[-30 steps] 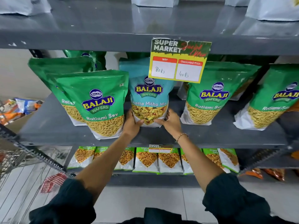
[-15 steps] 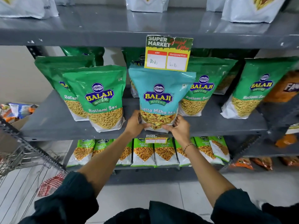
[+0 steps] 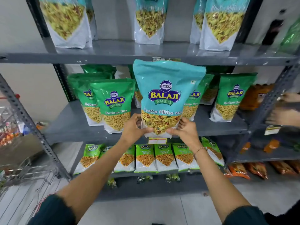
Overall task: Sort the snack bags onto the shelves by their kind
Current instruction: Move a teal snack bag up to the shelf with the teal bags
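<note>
A teal Khatta Mitha Mix bag is held upright in front of the middle shelf, clear of its surface. My left hand grips its lower left corner and my right hand grips its lower right corner. Green Ratlami Sev bags stand on the middle shelf to both sides and behind. On the top shelf stand several teal mix bags of the same kind. The held bag's top edge covers the price tag on the top shelf's rim.
Light green bags line the lower shelf. Orange packets sit on the rack to the right, where another person's hand reaches in. A wire cart stands at the lower left beside a slanted rack post.
Both hands have lifted the teal bag off the middle shelf and drawn it out and upward. The camera has tilted up, so the top shelf's bags now show.
</note>
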`<control>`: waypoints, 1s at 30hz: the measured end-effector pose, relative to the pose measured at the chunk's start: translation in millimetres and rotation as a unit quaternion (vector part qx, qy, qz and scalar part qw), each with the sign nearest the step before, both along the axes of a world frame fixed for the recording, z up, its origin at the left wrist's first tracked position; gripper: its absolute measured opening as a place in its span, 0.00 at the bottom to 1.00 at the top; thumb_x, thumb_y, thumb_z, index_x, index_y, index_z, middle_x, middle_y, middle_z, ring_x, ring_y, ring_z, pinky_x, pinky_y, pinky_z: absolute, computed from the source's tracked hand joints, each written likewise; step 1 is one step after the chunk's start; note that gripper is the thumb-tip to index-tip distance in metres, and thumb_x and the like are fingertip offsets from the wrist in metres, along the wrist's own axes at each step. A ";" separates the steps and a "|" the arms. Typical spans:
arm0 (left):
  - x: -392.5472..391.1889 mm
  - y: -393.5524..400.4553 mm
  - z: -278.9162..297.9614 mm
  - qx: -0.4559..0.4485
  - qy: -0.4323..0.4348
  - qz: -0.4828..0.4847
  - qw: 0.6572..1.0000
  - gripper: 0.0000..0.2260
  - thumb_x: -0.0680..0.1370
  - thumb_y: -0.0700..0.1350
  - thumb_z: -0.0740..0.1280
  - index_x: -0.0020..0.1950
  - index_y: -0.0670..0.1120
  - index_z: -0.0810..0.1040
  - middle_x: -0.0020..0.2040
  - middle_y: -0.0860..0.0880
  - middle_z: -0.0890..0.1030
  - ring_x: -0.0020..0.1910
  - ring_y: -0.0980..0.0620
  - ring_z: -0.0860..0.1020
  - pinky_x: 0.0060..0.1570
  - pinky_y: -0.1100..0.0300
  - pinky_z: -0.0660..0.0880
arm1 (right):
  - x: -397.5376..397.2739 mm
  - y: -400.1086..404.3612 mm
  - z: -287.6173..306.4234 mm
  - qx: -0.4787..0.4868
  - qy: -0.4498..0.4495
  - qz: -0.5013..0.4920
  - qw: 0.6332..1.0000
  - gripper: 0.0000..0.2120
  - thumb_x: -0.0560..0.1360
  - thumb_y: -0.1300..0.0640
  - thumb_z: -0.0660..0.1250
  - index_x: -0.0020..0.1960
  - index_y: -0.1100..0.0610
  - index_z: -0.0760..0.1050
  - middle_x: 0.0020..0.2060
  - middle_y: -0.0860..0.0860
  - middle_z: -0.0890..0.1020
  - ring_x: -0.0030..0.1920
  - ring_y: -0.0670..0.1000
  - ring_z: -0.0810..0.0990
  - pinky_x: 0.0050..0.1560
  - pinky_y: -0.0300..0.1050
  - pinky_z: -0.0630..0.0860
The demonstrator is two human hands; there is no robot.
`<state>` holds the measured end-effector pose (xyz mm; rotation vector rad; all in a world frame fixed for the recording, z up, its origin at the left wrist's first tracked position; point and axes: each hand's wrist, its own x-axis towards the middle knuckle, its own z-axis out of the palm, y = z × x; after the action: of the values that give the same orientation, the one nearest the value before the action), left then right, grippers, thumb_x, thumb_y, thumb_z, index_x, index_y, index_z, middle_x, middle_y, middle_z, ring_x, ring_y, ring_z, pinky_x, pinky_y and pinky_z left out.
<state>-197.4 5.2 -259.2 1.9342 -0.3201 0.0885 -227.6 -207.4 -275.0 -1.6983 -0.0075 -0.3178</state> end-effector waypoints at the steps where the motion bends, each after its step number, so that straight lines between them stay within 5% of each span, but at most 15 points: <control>1: -3.5 4.8 8.7 0.009 -0.018 0.011 1.000 0.28 0.64 0.47 0.78 0.60 0.43 0.71 0.50 0.52 0.76 0.52 0.51 0.76 0.54 0.59 0.74 | -1.7 2.9 11.1 0.000 -0.010 0.006 1.000 0.23 0.57 0.64 0.79 0.48 0.50 0.77 0.46 0.48 0.83 0.50 0.49 0.81 0.51 0.40 0.77; 5: -13.2 21.7 46.7 0.013 -0.054 0.025 0.998 0.25 0.64 0.48 0.78 0.56 0.44 0.73 0.45 0.54 0.77 0.46 0.55 0.77 0.44 0.70 0.73 | -2.9 13.2 54.9 -0.020 -0.044 0.034 0.998 0.30 0.53 0.56 0.80 0.54 0.57 0.77 0.50 0.52 0.83 0.52 0.49 0.81 0.53 0.41 0.77; 7: -17.3 29.8 68.8 0.006 -0.077 0.031 0.997 0.22 0.64 0.47 0.78 0.52 0.45 0.73 0.42 0.56 0.77 0.41 0.60 0.75 0.38 0.74 0.71 | 0.1 16.5 77.6 -0.026 -0.056 0.046 0.997 0.27 0.55 0.61 0.80 0.53 0.59 0.78 0.50 0.53 0.83 0.51 0.50 0.82 0.53 0.44 0.78; 12: -16.8 46.4 121.3 -0.004 -0.109 0.040 0.993 0.23 0.62 0.51 0.79 0.52 0.46 0.75 0.45 0.53 0.82 0.45 0.56 0.79 0.45 0.61 0.75 | 7.7 26.6 138.2 -0.057 -0.102 0.073 0.991 0.20 0.57 0.64 0.79 0.46 0.51 0.79 0.44 0.47 0.85 0.46 0.44 0.83 0.47 0.37 0.79; 17: -1.9 52.9 171.1 0.000 -0.147 0.049 0.988 0.20 0.62 0.52 0.79 0.47 0.47 0.76 0.38 0.56 0.78 0.38 0.56 0.76 0.37 0.64 0.70 | 26.1 32.2 190.0 -0.071 -0.140 0.079 0.984 0.21 0.57 0.63 0.79 0.49 0.55 0.80 0.46 0.51 0.85 0.46 0.48 0.84 0.47 0.37 0.79; 24: 36.9 53.5 234.6 0.035 -0.166 0.050 0.984 0.28 0.59 0.61 0.74 0.51 0.46 0.73 0.43 0.52 0.78 0.44 0.51 0.76 0.48 0.53 0.74 | 66.9 29.2 255.0 -0.105 -0.160 0.095 0.977 0.13 0.60 0.60 0.78 0.43 0.52 0.81 0.37 0.42 0.86 0.42 0.42 0.83 0.44 0.35 0.79; 30: 91.6 40.0 262.4 0.043 -0.167 0.030 0.985 0.20 0.64 0.56 0.76 0.38 0.47 0.69 0.33 0.56 0.73 0.34 0.56 0.71 0.36 0.60 0.67 | 118.1 16.7 280.1 -0.116 -0.157 0.082 0.977 0.16 0.60 0.58 0.78 0.46 0.55 0.80 0.44 0.50 0.85 0.47 0.49 0.83 0.52 0.47 0.78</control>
<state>-105.7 45.2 3.2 2.0125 -0.4940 0.4493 -109.5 -190.7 5.1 -1.8469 -0.4311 -0.4721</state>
